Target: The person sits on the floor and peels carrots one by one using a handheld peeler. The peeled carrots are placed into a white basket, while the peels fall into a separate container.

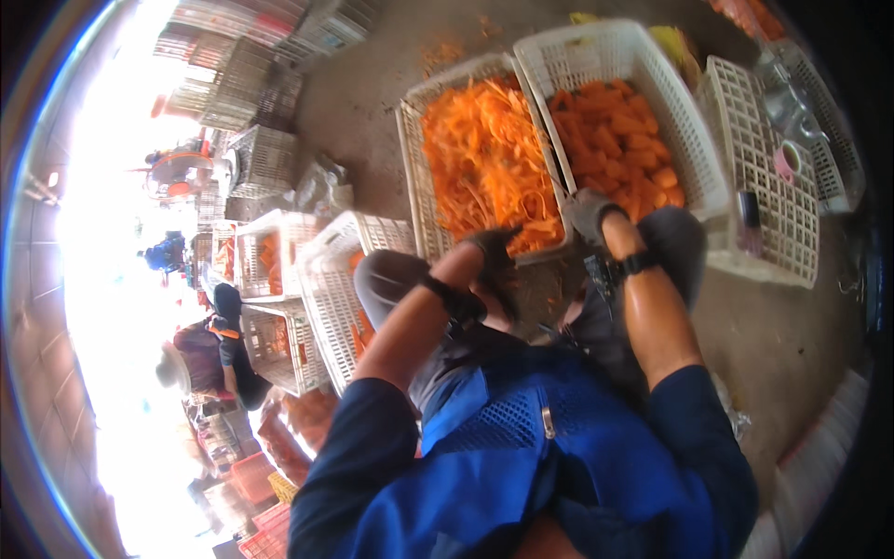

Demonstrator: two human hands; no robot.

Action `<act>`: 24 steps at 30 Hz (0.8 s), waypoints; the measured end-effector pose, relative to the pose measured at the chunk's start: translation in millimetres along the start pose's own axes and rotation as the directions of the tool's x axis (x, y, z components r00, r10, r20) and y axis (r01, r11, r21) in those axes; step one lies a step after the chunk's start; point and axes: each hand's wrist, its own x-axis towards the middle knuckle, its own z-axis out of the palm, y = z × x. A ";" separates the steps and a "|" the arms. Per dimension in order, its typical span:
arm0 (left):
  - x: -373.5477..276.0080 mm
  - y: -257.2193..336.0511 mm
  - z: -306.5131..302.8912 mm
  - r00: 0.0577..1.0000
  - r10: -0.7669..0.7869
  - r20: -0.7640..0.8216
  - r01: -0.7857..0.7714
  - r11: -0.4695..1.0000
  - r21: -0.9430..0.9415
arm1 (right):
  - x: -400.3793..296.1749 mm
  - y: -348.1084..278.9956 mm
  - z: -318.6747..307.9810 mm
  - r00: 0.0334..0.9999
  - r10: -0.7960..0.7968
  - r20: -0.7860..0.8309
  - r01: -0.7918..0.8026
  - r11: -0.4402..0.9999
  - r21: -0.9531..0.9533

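Note:
My left hand (492, 250), in a dark glove, is low over the near edge of a plastic crate (412, 168) full of orange peelings (482, 154); its fingers blur, and whether it holds anything cannot be made out. My right hand (590, 213), in a grey glove, is closed around a thin dark tool (559, 187), its kind unclear, where this crate meets a second white crate (691, 140). That second crate holds peeled orange pieces (621, 140), which look like carrots. Both hands are apart, between my knees and the crates.
An upturned crate (758, 175) at the right bears a pink cup (788, 161) and a dark-capped bottle (749, 209). More white crates (328, 279) with orange produce stand at the left. Beyond them a person (209, 349) sits holding an orange piece. Stacked crates (237, 77) are at the upper left.

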 end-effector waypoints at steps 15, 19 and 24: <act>-34.5 -100.9 -82.0 0.724 -0.344 -0.598 -0.079 0.820 -0.567 | 29.6 19.3 20.8 0.982 -0.177 -0.059 0.162 0.966 -0.200; -86.3 -189.4 -62.1 0.550 -0.379 -0.744 0.116 0.917 -0.381 | 12.3 3.5 22.1 0.995 0.062 -0.082 -0.031 0.940 0.341; -135.9 -274.2 27.1 0.330 -0.532 -0.780 0.171 0.846 -0.505 | 28.4 45.2 20.2 0.940 0.093 -0.328 0.069 0.890 0.450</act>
